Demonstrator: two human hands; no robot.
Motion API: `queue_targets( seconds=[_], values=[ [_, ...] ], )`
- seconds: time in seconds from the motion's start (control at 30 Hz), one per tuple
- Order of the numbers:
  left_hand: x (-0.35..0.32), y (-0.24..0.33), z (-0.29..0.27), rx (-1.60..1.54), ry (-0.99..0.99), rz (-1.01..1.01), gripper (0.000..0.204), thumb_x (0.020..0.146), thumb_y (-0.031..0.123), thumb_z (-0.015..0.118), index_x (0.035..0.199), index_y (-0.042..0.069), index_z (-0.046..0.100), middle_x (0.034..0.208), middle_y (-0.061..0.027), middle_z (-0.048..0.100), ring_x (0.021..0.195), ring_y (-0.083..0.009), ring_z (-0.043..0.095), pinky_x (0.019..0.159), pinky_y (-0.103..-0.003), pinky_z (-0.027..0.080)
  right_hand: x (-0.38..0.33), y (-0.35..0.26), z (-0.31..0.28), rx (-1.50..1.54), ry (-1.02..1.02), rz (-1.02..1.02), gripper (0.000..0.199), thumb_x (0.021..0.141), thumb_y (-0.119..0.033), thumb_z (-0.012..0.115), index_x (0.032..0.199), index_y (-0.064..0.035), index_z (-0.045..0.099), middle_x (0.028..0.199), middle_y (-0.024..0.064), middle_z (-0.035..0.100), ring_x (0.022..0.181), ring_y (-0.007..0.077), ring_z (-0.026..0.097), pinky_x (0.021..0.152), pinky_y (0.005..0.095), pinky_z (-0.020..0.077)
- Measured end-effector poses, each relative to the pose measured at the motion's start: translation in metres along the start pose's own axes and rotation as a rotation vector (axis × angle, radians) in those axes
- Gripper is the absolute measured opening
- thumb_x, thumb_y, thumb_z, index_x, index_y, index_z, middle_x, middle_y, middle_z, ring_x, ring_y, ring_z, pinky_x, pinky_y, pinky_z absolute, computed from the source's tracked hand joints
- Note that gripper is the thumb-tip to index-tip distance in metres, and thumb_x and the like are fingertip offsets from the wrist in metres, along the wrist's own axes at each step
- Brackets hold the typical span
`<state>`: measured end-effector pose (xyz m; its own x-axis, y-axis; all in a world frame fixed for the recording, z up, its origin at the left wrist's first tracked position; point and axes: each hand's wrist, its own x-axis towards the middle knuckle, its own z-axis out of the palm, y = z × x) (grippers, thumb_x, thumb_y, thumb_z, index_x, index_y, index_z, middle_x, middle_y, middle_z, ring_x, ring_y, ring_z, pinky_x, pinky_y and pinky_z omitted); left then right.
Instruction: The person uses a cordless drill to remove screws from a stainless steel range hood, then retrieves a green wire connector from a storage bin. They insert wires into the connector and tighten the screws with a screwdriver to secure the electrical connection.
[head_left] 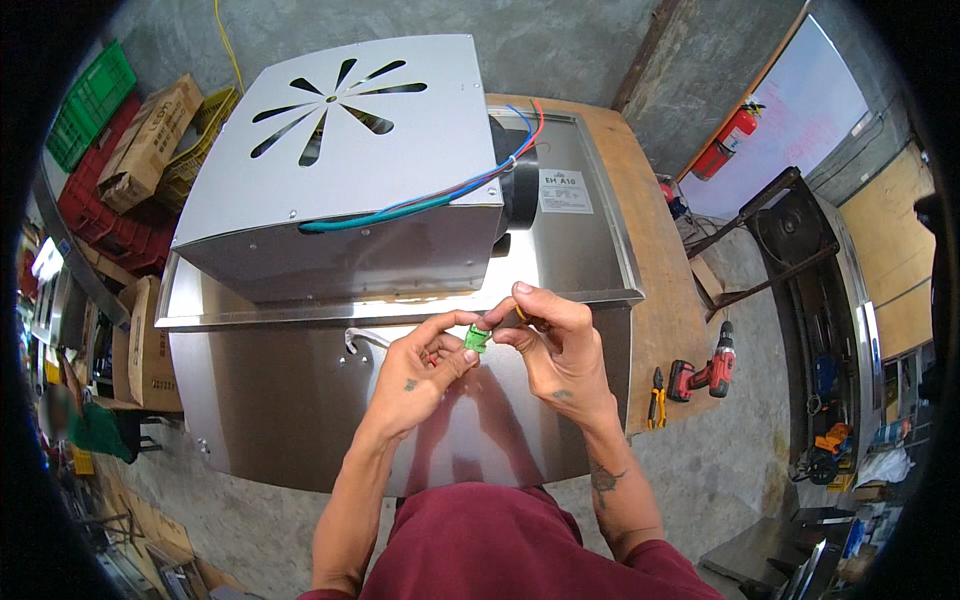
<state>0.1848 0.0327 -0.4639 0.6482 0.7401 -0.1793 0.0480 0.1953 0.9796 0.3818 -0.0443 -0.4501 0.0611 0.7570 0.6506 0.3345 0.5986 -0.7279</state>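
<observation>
My left hand (420, 370) and my right hand (555, 345) meet in front of me over a stainless steel housing (300, 400). Both pinch a small green connector (476, 339) between fingertips. A thin yellow-tipped piece sits in my right fingers by the connector. A little red shows under my left fingers. Behind the hands, a metal fan box (350, 170) with a star-shaped vent cutout rests on the housing. A bundle of green, blue and red wires (420, 200) runs along its side.
A wooden workbench (665, 300) carries the housing. A red cordless drill (705, 373) and yellow-handled pliers (656, 395) lie at its right edge. Cardboard boxes (150, 140) and crates stand at left. A red fire extinguisher (728, 140) hangs at back right.
</observation>
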Motion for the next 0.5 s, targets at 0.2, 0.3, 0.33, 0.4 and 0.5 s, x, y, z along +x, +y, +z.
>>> queue_targets(
  seconds=[0.2,0.3,0.33,0.4,0.5],
  values=[
    [0.001,-0.005,-0.003,-0.004,-0.010,-0.013,0.046,0.103,0.005,0.080,0.148,0.004,0.069,0.099,-0.0029,0.077,0.092,-0.0083,0.069,0.082,-0.026,0.054,0.000,0.004,0.008,-0.111,0.066,-0.080,0.068,0.095,0.020,0.073,0.151,-0.0080,0.046,0.118,0.0182,0.070,0.103,0.0276,0.078,0.087,0.0371,0.0675],
    [0.001,-0.007,-0.002,-0.009,0.005,-0.007,0.045,0.103,0.006,0.080,0.147,0.004,0.070,0.098,-0.0027,0.076,0.092,-0.0083,0.069,0.082,-0.027,0.054,-0.003,0.005,0.009,-0.155,0.081,-0.070,0.068,0.094,0.018,0.076,0.150,-0.0080,0.047,0.119,0.0173,0.071,0.102,0.0266,0.078,0.087,0.0364,0.0668],
    [0.001,-0.006,-0.002,0.001,0.009,-0.009,0.044,0.104,0.006,0.079,0.147,0.005,0.070,0.097,-0.0030,0.077,0.090,-0.0076,0.068,0.081,-0.027,0.054,-0.003,0.005,0.009,-0.174,0.085,-0.068,0.068,0.094,0.017,0.077,0.150,-0.0078,0.047,0.119,0.0167,0.071,0.102,0.0260,0.078,0.086,0.0359,0.0662],
    [0.000,-0.004,0.000,0.019,0.015,-0.012,0.043,0.106,0.006,0.077,0.148,0.006,0.070,0.096,-0.0036,0.077,0.086,-0.0060,0.066,0.080,-0.026,0.053,-0.004,0.004,0.011,-0.207,0.097,-0.073,0.069,0.093,0.016,0.079,0.150,-0.0076,0.048,0.117,0.0156,0.071,0.101,0.0247,0.078,0.084,0.0351,0.0646],
    [0.001,-0.012,-0.001,-0.006,0.012,0.014,0.043,0.106,0.006,0.077,0.148,0.006,0.070,0.096,-0.0032,0.077,0.086,-0.0059,0.066,0.080,-0.026,0.053,-0.005,0.003,0.016,-0.232,0.129,-0.100,0.073,0.091,0.016,0.081,0.152,-0.0085,0.049,0.114,0.0147,0.072,0.097,0.0237,0.076,0.081,0.0345,0.0630]
  ],
)
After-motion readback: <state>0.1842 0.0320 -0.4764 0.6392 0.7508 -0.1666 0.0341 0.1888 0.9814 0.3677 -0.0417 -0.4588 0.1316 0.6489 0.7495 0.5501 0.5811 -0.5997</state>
